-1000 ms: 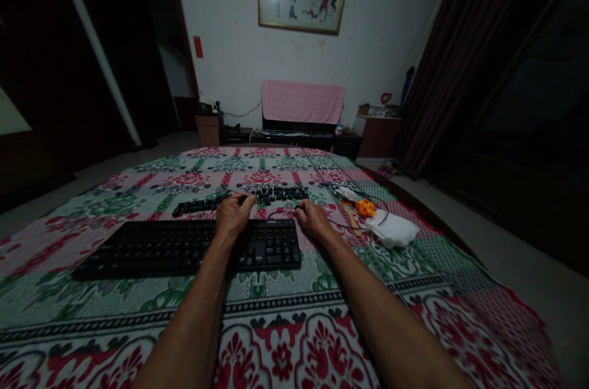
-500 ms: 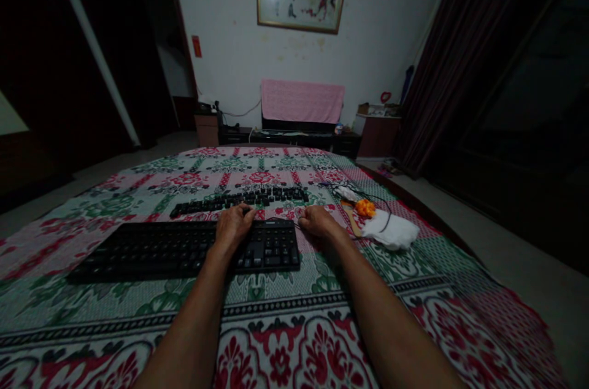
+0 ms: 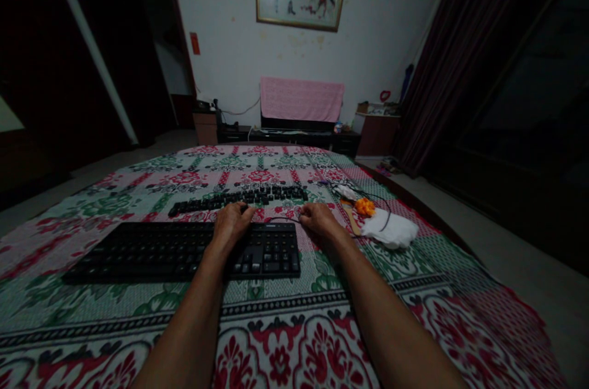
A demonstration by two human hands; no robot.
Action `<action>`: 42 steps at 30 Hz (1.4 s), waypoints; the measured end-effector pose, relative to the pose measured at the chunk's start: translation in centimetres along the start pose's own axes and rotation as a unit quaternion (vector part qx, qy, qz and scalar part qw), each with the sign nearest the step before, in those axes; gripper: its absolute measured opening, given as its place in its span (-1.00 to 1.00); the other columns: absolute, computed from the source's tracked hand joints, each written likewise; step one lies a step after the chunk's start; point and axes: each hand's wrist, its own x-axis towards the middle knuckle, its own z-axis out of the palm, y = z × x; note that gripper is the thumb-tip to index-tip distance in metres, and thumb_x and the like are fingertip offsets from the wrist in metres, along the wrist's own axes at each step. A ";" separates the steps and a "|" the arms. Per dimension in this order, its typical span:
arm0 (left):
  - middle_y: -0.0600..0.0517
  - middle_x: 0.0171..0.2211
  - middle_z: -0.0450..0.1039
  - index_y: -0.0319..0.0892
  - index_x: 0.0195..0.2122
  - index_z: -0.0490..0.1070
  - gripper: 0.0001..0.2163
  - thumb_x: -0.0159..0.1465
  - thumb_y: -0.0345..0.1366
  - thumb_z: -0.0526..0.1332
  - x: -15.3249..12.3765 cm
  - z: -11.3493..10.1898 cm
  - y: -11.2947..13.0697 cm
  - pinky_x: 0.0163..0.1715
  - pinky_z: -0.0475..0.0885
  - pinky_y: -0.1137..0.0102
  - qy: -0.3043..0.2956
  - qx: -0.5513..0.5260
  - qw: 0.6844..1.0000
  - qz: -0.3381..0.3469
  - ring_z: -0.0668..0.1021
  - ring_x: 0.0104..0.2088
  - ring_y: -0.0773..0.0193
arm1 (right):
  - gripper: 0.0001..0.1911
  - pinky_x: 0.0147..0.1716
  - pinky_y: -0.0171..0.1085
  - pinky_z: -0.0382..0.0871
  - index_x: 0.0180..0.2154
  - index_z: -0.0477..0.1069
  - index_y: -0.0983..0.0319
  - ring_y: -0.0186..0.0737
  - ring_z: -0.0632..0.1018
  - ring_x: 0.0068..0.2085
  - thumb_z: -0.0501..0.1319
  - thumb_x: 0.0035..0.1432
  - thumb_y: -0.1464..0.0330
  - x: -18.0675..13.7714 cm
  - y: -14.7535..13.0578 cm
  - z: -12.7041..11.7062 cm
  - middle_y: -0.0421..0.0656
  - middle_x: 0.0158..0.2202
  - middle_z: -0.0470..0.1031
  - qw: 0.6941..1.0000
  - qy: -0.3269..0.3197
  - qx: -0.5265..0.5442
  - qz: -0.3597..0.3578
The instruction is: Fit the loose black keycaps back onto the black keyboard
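A black keyboard lies flat on the patterned bedspread. My left hand is closed over its back edge, fingers curled around a small dark thing too unclear to name. Just off the keyboard's back right corner, my right hand is closed, fingertips turned inward. A thin black cable arches from behind the keyboard to this hand; whether the fingers grip it is hidden. Beyond both hands, several loose black keycaps lie in uneven rows.
On the right lie a crumpled white cloth, an orange fluffy bundle, a flat wooden stick and more white material, with cable looping around them. A low cabinet with a pink cloth on it stands past the bed.
My left hand has shifted very slightly left, and the cable's arch between the hands shows more clearly. The right hand stays almost in place.
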 end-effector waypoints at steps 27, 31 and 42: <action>-0.07 -0.32 0.56 -0.16 -0.28 0.52 -0.65 0.17 -0.07 0.04 0.1 0.1 -0.2 -0.30 0.31 0.44 0.010 -0.034 0.999 -0.018 0.55 -0.27 0.16 | -0.70 -0.29 -0.34 0.22 -0.20 0.50 0.15 -0.19 0.47 -0.19 0.06 0.08 0.35 2.6 1.3 0.6 -0.11 -0.21 0.52 0.994 0.067 -0.073 0.045; -0.08 -0.31 0.56 -0.18 -0.27 0.52 -0.65 0.17 -0.09 0.05 0.1 0.0 -0.2 -0.30 0.31 0.44 0.016 -0.041 0.999 -0.023 0.55 -0.27 0.16 | -0.72 -0.29 -0.33 0.23 -0.22 0.50 0.15 -0.18 0.48 -0.20 0.05 0.10 0.35 2.6 1.2 0.7 -0.09 -0.22 0.52 0.993 0.066 -0.081 0.051; -0.08 -0.32 0.56 -0.18 -0.28 0.52 -0.65 0.17 -0.07 0.04 0.0 0.0 0.0 -0.28 0.31 0.43 0.012 -0.032 0.999 -0.025 0.54 -0.26 0.16 | -0.72 -0.24 -0.29 0.25 -0.16 0.46 0.14 -0.15 0.46 -0.15 0.05 0.12 0.34 3.3 2.0 1.7 -0.07 -0.16 0.48 0.991 0.087 -0.076 0.061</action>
